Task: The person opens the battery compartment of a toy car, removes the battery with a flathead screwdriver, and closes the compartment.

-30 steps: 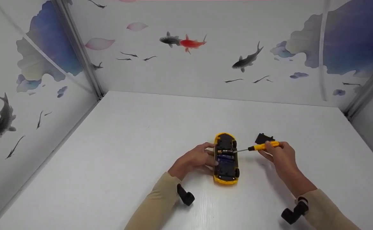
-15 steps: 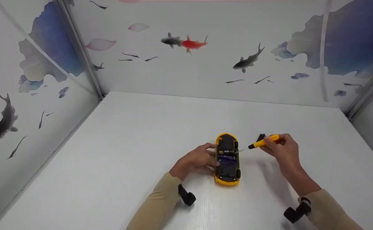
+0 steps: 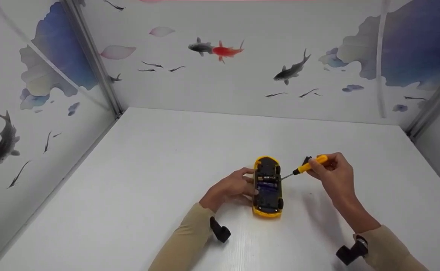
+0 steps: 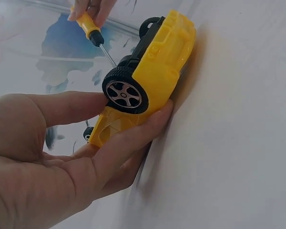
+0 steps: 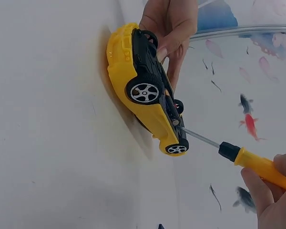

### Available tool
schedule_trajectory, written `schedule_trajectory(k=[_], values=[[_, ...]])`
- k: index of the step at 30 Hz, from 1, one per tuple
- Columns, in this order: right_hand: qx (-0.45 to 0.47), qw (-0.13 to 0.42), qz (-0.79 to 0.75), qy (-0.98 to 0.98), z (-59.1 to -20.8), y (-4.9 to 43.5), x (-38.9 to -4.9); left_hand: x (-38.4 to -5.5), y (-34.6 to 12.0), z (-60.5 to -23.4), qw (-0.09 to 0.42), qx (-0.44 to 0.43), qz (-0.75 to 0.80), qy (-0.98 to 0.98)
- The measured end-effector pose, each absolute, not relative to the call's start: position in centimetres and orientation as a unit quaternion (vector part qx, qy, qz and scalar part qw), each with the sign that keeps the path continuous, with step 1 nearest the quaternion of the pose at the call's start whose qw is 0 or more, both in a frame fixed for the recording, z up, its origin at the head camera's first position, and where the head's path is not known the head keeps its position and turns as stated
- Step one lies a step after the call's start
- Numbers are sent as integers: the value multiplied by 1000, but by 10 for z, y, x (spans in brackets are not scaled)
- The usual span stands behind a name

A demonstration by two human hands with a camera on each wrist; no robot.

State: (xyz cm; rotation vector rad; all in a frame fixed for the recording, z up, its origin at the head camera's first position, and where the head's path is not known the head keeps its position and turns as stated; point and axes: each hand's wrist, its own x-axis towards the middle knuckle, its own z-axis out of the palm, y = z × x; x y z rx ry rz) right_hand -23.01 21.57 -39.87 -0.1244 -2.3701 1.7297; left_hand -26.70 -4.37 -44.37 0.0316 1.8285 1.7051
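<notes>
Toy car: yellow body, flipped upside down so the black underside faces up, near half of the tabletop, a bit right of the middle. It runs lengthwise from near to far.
Bay in the underside: uncovered, with blue cylinders lying crosswise in it (they look like batteries to me, the print is too small to read).
Left hand: holding the car from its left side, thumb up by the underside edge and a wheel, fingers along the yellow body.
Right hand: to the right of the car, raised over the tabletop, pinching the handle of a screwdriver between thumb and fingers.
Screwdriver: yellow handle, black collar, thin metal shaft slanting down to the left. The tip is at the right edge of the bay; can't tell if it's actually touching anything.
Black piece: right of the car and well apart from it, mostly hidden behind the handle and fingers.
Sleeves: tan on both arms, left one and right one, each with a black wrist camera at the cuff.
Back wall: white, far side of the tabletop, printed with grey and red fish plus blue-purple shapes.
</notes>
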Motion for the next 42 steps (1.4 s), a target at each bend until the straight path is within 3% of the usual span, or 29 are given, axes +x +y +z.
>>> schedule_trajectory(k=[32, 42], values=[[24, 152, 510, -847, -402, 195, -218, -266, -45, -446, 306, 25, 650, 695], [-7, 155, 537, -829, -410, 193, -218, -266, -45, -445, 305, 18, 644, 702]])
